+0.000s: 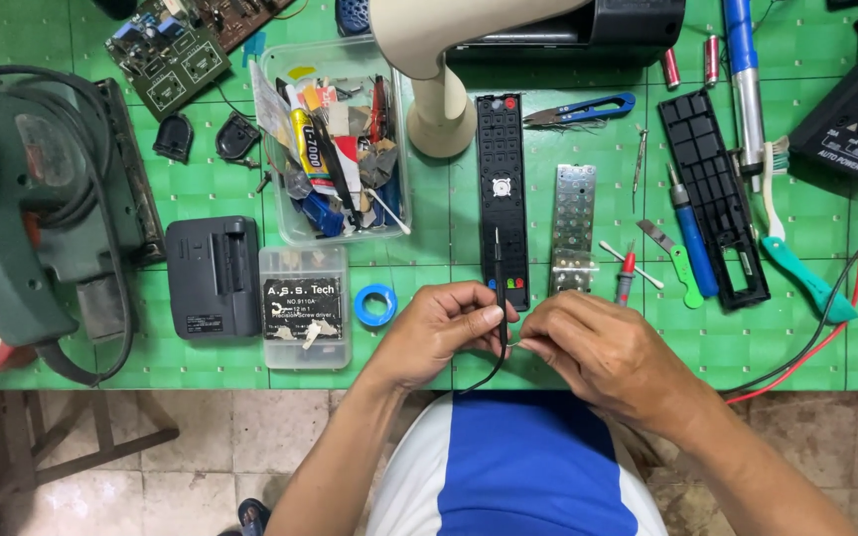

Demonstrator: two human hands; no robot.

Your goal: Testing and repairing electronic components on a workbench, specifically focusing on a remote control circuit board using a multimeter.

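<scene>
A green cutting mat covered the cluttered counter. Near its front edge, the left hand was closed on a black probe held upright, and the right hand pinched its lower end, just before the black remote shell.

Green gridded mat over the workbench; pale worn floor tiles, wooden stool frame below

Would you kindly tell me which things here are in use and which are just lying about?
In use: left hand, right hand, black probe, all close together.
Lying about: remote shell, blue tape roll, snips, clear bin, screwdriver case.
</scene>
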